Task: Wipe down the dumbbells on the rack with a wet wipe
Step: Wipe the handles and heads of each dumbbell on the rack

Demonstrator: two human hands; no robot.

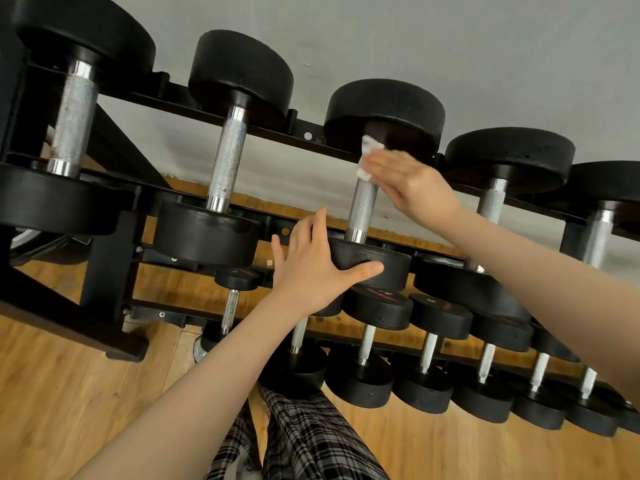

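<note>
A black dumbbell with a knurled steel handle (pixel 362 206) lies across the top tier of the black rack (pixel 114 258), third from the left. My right hand (pixel 412 187) holds a white wet wipe (pixel 367 155) against the upper end of that handle, just under the far head (pixel 384 112). My left hand (pixel 311 265) rests with spread, straight fingers on the near head (pixel 381 259), thumb lying along its rim. Other black dumbbells (pixel 228 157) sit on both sides.
A lower tier holds several smaller dumbbells (pixel 377 310) in a row running to the right. The rack stands on a wooden floor (pixel 69 393) against a pale grey wall (pixel 485 46). My plaid trousers (pixel 311 441) show at the bottom.
</note>
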